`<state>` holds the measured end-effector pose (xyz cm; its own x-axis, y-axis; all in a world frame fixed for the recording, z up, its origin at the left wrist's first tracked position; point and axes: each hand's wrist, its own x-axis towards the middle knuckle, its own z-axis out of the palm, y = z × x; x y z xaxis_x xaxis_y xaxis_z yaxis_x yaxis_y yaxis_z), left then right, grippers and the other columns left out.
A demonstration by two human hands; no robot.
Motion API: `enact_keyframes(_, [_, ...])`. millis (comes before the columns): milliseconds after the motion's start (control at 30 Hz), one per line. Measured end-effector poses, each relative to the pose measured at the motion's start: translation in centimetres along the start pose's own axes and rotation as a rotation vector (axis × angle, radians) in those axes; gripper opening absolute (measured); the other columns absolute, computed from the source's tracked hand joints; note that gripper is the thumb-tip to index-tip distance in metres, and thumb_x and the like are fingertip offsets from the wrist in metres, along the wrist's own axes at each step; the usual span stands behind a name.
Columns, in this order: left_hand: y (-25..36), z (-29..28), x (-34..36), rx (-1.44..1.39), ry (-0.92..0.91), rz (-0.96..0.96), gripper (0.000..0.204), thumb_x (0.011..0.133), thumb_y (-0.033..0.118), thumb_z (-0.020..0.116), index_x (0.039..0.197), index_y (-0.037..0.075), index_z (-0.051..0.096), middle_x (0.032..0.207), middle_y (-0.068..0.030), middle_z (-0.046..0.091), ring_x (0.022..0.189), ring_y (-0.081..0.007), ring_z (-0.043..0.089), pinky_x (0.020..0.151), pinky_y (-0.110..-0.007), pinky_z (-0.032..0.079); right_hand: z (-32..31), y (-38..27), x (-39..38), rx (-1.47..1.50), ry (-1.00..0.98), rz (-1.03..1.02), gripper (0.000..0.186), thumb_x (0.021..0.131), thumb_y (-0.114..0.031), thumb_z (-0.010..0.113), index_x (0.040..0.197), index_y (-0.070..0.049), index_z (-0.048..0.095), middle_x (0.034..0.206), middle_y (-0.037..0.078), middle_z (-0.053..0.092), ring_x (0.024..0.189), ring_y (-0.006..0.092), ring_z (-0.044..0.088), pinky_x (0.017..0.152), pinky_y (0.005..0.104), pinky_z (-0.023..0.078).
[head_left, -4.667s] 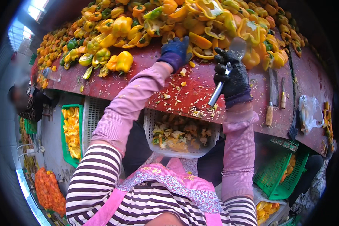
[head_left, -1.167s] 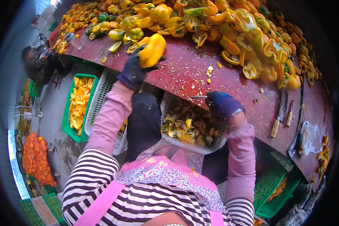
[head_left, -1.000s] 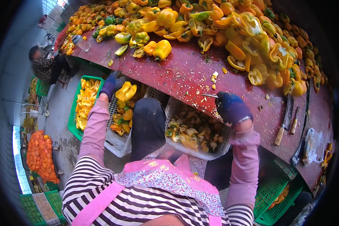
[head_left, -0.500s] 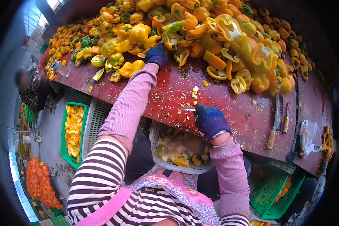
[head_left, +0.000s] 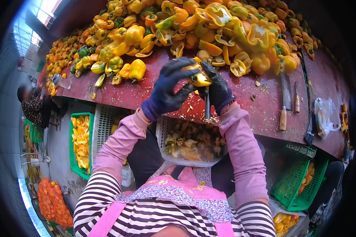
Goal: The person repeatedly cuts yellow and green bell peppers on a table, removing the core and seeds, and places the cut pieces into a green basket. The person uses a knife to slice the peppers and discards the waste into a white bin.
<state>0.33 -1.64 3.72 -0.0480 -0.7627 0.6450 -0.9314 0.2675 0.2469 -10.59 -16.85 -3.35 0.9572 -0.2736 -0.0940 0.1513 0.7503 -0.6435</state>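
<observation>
A yellow bell pepper (head_left: 201, 79) is between my two hands above the near part of the red table. My left hand (head_left: 169, 89) is at its left side, fingers spread and slightly smeared, the fingertips overlapping the pepper. On the other side, my right hand (head_left: 219, 89) presses fingers against the pepper and also grips a small knife (head_left: 207, 107), its blade pointing down toward me. Both hands wear dark blue gloves. Below them, a white crate (head_left: 186, 161) with pepper scraps stands at the table edge.
A large pile of peppers (head_left: 134, 35), whole and cut, covers the far side of the red table (head_left: 261, 114). A cleaver (head_left: 284, 98), another knife (head_left: 297, 98) and a plastic bag (head_left: 324, 114) lie at right. Green crates (head_left: 72, 152) stand at left and right; a person (head_left: 33, 104) sits far left.
My left hand has come back from the pile toward me and now meets my right hand at a yellow bell pepper. My right hand has risen away from the table edge with the knife.
</observation>
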Motion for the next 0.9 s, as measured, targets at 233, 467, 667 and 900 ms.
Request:
enact_keyframes(233, [-3.3, 4.6, -2.8, -1.845, 0.037, -1.134, 0.043, 0.101, 0.032, 0.054, 0.136, 0.007, 0.049, 0.128, -0.0161, 0.059, 0.118, -0.0294, 0.060, 0.099, -0.049, 0.052, 1.3, -0.6, 0.9, -1.400, 0.381, -0.637, 0.027, 0.092, -0.026, 0.063, 0.113, -0.009, 0.062, 0.091, 0.016, 0.069, 0.083, 0.0335, 0.069, 0.070, 0.0418, 0.053])
enact_keyframes(467, [-5.2, 6.5, -2.9, -1.541, 0.606, -0.952, 0.038, 0.101, 0.027, 0.055, 0.132, 0.006, 0.048, 0.130, -0.0169, 0.057, 0.115, -0.0318, 0.062, 0.096, -0.046, 0.055, 0.6, 1.4, 0.2, -1.375, 0.515, -0.288, 0.012, 0.092, -0.013, 0.053, 0.099, -0.005, 0.057, 0.071, 0.014, 0.065, 0.050, 0.0234, 0.066, 0.044, 0.0341, 0.051])
enact_keyframes(667, [-4.3, 7.4, -2.7, -1.458, 0.709, -0.941, 0.040, 0.101, 0.030, 0.055, 0.132, 0.006, 0.050, 0.123, -0.0139, 0.059, 0.110, -0.0285, 0.063, 0.094, -0.043, 0.055, 0.4, 4.3, 1.4, -1.380, 0.417, -0.082, 0.017, 0.093, -0.016, 0.054, 0.102, -0.002, 0.058, 0.080, 0.021, 0.067, 0.069, 0.0356, 0.068, 0.060, 0.0443, 0.054])
enact_keyframes(900, [-6.0, 7.7, -4.5, -1.520, 0.625, -1.018, 0.045, 0.102, 0.037, 0.052, 0.135, 0.008, 0.051, 0.121, -0.0116, 0.061, 0.110, -0.0274, 0.063, 0.093, -0.041, 0.054, 3.3, 1.2, 0.0, -0.911, 0.092, 0.482, 0.020, 0.097, -0.022, 0.051, 0.103, -0.005, 0.060, 0.064, 0.010, 0.065, 0.043, 0.0169, 0.056, 0.038, 0.0292, 0.042])
